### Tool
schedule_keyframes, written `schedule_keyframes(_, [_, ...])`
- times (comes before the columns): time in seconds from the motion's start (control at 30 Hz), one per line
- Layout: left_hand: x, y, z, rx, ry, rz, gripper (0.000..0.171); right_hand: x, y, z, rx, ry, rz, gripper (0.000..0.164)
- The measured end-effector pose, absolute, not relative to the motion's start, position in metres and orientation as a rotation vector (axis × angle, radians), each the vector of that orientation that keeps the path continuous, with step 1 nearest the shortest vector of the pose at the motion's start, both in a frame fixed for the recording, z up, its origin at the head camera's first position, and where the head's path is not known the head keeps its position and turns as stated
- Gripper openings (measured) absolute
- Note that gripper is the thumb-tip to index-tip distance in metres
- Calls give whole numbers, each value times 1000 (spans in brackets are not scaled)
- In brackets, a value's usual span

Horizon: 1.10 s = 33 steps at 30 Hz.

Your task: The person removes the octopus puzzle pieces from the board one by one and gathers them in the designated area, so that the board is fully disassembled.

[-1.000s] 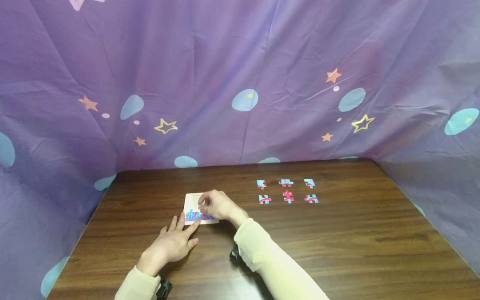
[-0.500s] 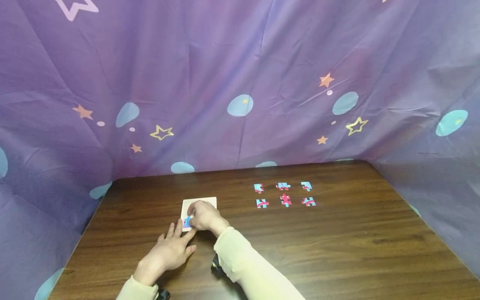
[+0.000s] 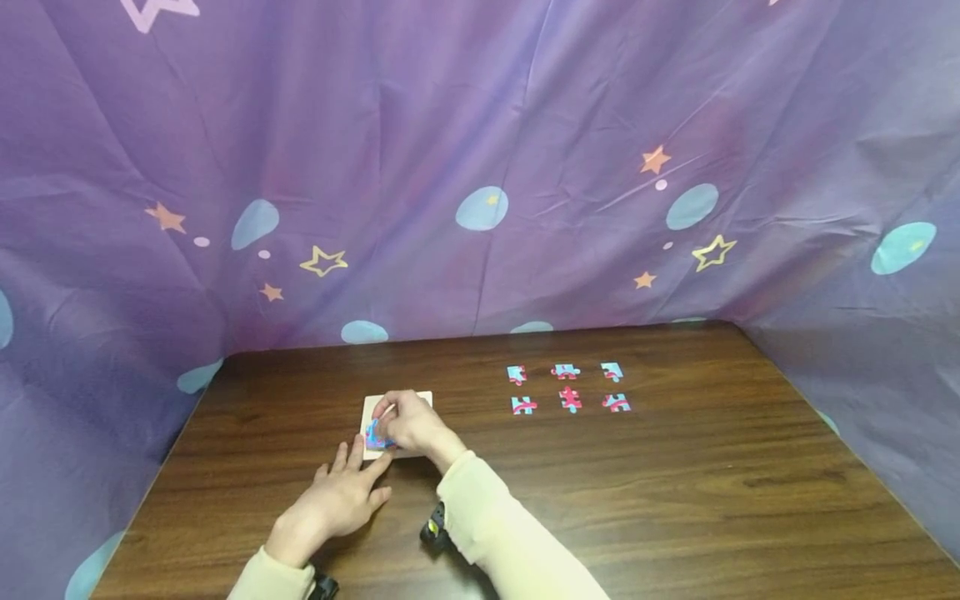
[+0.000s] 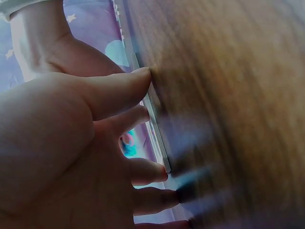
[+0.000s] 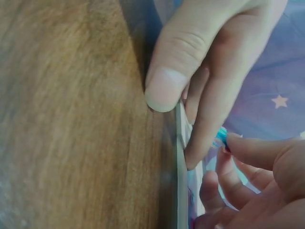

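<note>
My right hand point(image 3: 411, 423) reaches over a white square puzzle tray point(image 3: 423, 398) on the left part of the table. In the right wrist view, its thumb and fingertip pinch a small blue jigsaw piece point(image 5: 221, 136). Blue and pink puzzle pieces point(image 3: 375, 435) show along the tray's near side, partly covered by the right hand. My left hand point(image 3: 333, 498) lies with fingers spread, fingertips at the tray's near left corner. Close up in the left wrist view, the left fingers point(image 4: 148, 172) reach along the tray's edge.
Two rows of loose jigsaw pieces, blue and red, lie right of the tray, among them a red piece point(image 3: 570, 400) and a corner piece point(image 3: 612, 372). The brown wooden table point(image 3: 675, 483) ends at a purple curtain point(image 3: 420, 167) at the back and sides.
My right hand has shifted left over the tray, then slightly away from me, still over the near pieces. The left hand stays at the tray's corner. The head view has tilted slightly.
</note>
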<state>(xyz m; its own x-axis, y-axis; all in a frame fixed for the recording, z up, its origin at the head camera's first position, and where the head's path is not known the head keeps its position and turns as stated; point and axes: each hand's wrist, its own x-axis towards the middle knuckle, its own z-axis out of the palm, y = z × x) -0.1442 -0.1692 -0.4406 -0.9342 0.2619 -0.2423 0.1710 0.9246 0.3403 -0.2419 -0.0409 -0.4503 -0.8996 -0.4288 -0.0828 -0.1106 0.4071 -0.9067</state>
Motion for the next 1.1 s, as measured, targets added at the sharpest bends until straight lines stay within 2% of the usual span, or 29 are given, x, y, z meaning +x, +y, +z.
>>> schedule_keyframes(0.27, [-146, -170, -437, 326, 2818, 437, 54, -245, -32, -445, -423, 2226, -1685, 21])
schedule_keyframes(0.5, [-146, -170, -439, 321, 2815, 437, 54, -243, -20, -444, -470, 2118, -1844, 14])
schedule_keyframes(0.6, [-145, -170, -439, 316, 2822, 448, 54, -242, -11, -444, -480, 2057, -1923, 16])
schedule_keyframes(1.1, [-144, -173, -439, 348, 2858, 473, 52, -235, 70, -448, -353, 2088, -2004, 20])
